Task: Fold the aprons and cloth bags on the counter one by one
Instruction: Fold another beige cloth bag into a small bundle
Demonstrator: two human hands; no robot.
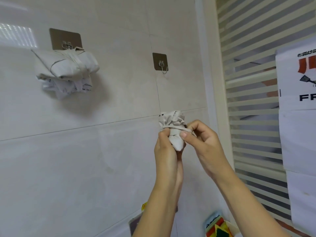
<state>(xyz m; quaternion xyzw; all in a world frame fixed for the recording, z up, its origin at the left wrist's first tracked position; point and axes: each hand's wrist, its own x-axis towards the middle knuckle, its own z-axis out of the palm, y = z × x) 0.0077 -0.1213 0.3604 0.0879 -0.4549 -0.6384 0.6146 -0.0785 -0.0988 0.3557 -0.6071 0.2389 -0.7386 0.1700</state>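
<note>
Beige cloth bundle [171, 120] in grip of left hand [166, 151], strap [177, 130] in pinch of right hand [203, 142].

A metal hook [161, 65] clings to tiled wall [68, 151].

Beige cloth against pale tile

Beige cloth bundle [172, 130]; off-white tied bundle [68, 65]; brown hook plates [159, 61]; grey-white tiles [85, 159]; striped frosted glass [253, 100].
</note>
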